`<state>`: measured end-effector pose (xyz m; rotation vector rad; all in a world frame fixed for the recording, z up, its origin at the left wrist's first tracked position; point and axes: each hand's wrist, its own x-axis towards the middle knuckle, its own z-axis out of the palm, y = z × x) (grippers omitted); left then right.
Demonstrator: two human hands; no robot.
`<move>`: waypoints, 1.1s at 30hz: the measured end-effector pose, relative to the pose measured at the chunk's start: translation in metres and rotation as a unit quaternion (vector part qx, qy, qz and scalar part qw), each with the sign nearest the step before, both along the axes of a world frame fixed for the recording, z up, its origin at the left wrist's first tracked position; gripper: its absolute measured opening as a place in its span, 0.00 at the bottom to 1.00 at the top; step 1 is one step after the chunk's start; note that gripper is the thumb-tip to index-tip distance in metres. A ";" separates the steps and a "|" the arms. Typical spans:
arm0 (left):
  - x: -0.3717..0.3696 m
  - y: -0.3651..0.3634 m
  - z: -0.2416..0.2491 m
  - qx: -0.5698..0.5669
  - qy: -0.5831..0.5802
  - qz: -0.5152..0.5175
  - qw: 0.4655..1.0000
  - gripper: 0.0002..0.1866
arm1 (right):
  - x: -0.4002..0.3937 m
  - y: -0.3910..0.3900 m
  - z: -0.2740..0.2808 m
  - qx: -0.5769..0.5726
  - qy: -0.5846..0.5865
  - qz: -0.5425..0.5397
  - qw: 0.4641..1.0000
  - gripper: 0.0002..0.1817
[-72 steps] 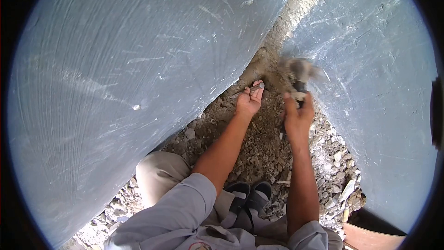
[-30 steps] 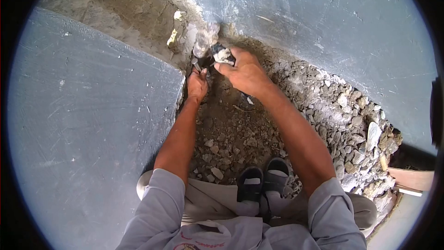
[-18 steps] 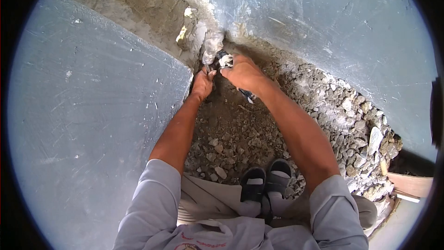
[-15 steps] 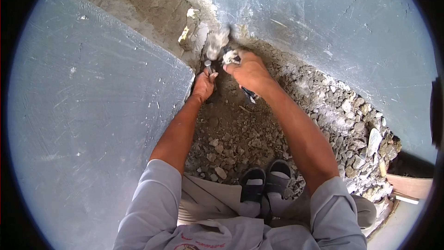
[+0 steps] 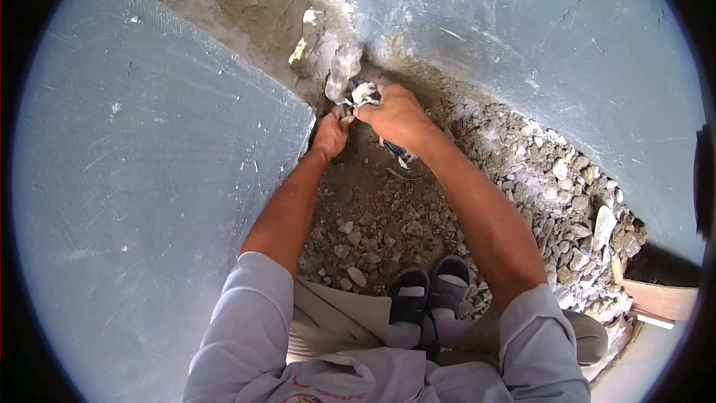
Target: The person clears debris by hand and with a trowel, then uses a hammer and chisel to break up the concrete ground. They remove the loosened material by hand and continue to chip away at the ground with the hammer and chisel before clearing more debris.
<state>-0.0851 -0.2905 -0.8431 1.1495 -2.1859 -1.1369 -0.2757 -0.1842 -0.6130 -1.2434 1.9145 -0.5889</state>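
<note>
My left hand [image 5: 330,136] is closed around a metal chisel [image 5: 343,110], low in the gap beside the grey panel's corner. Only a short stretch of the chisel's top shows past my fingers. In my right hand [image 5: 400,117] is a hammer [image 5: 344,72], gripped by a handle bound with dark and white wrapping. The hammer's head, slightly blurred and dusty, is right at the chisel's top end. The two hands are close together, and the handle's tail sticks out below my right fist.
A large grey panel [image 5: 164,149] fills the left, and another grey surface [image 5: 522,37] slopes across the upper right. Broken rubble [image 5: 556,190] is piled along the right and around my sandalled feet [image 5: 429,291]. A brown curved board [image 5: 660,298] lies at the lower right.
The hammer has come down and left, from just above the chisel to its top end. My right hand moved slightly with it; my left hand stays nearly in place.
</note>
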 end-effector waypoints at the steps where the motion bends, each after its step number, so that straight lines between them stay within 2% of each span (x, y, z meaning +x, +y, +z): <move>1: -0.004 0.002 0.006 -0.008 0.010 0.001 1.000 0.12 | 0.002 0.005 0.013 -0.035 -0.028 -0.022 0.999 0.27; 2: -0.008 0.003 0.012 -0.016 0.021 0.005 1.000 0.12 | 0.000 0.008 0.033 -0.068 -0.055 -0.043 0.995 0.23; 4: -0.012 0.002 0.016 -0.001 0.030 0.000 1.000 0.11 | -0.006 0.009 0.063 -0.279 -0.106 -0.056 0.953 0.17; 6: -0.010 0.004 0.013 0.010 0.030 0.008 0.999 0.11 | -0.011 0.005 0.100 -0.426 -0.062 -0.086 0.898 0.16; 7: -0.011 0.009 0.029 0.015 -0.006 0.012 1.000 0.11 | -0.011 0.001 0.096 -0.467 -0.023 -0.100 0.878 0.16; 9: -0.005 0.012 0.019 0.036 0.013 0.006 0.999 0.10 | -0.012 -0.007 0.090 -0.545 0.058 -0.125 0.827 0.16; 10: -0.006 0.008 0.014 0.040 0.027 0.001 0.999 0.10 | -0.005 -0.004 0.063 -0.397 0.022 -0.116 0.910 0.17; 11: -0.004 0.005 0.004 0.014 0.029 -0.001 0.999 0.08 | 0.003 0.003 0.023 -0.240 -0.013 -0.106 0.965 0.18; 12: -0.003 0.010 0.006 -0.005 0.005 0.003 1.000 0.08 | 0.009 0.014 0.002 -0.164 0.106 -0.014 0.981 0.23; 13: -0.001 0.016 0.011 -0.028 -0.017 0.008 0.999 0.08 | 0.008 0.011 -0.024 0.022 0.043 0.036 0.998 0.28; 14: 0.001 0.011 0.012 -0.052 -0.041 0.011 0.998 0.07 | 0.004 0.012 -0.016 0.051 -0.070 0.018 0.996 0.29; 18: -0.003 0.016 0.025 0.000 0.044 0.011 0.999 0.05 | -0.004 0.023 0.041 -0.158 -0.096 -0.007 0.983 0.20; 21: 0.000 0.004 -0.015 0.025 0.068 0.017 0.997 0.04 | -0.015 0.021 0.133 -0.397 -0.055 -0.069 0.914 0.14; 22: 0.001 0.004 -0.009 0.030 0.053 0.017 0.998 0.04 | -0.018 0.015 0.148 -0.460 -0.046 -0.100 0.881 0.14; 24: -0.003 0.012 0.015 0.044 0.019 0.019 0.999 0.04 | -0.013 0.004 0.112 -0.496 0.080 -0.115 0.857 0.16; 25: -0.002 0.009 0.004 0.071 0.060 0.008 0.996 0.06 | -0.010 0.000 0.083 -0.511 0.145 -0.123 0.838 0.18; 26: 0.000 0.007 0.006 0.067 0.046 0.012 0.997 0.06 | -0.008 -0.004 0.055 -0.529 0.213 -0.129 0.811 0.20; 27: 0.000 0.006 0.010 0.062 0.033 0.014 0.997 0.06 | 0.000 0.006 0.031 -0.389 0.097 -0.093 0.911 0.27; 28: -0.004 0.009 0.014 0.059 0.020 0.010 0.998 0.06 | 0.007 0.015 0.007 -0.217 0.014 -0.072 0.973 0.34; 29: -0.004 0.008 0.019 0.041 -0.074 0.024 0.996 0.06 | 0.005 0.013 -0.012 -0.068 -0.046 -0.045 0.996 0.32; 30: -0.006 0.009 0.024 0.036 -0.051 0.015 0.998 0.05 | 0.002 0.012 -0.030 0.090 -0.080 -0.007 0.993 0.30; 33: 0.002 0.015 0.003 0.042 0.046 0.031 0.998 0.05 | -0.003 0.027 -0.022 -0.087 -0.120 -0.056 0.987 0.23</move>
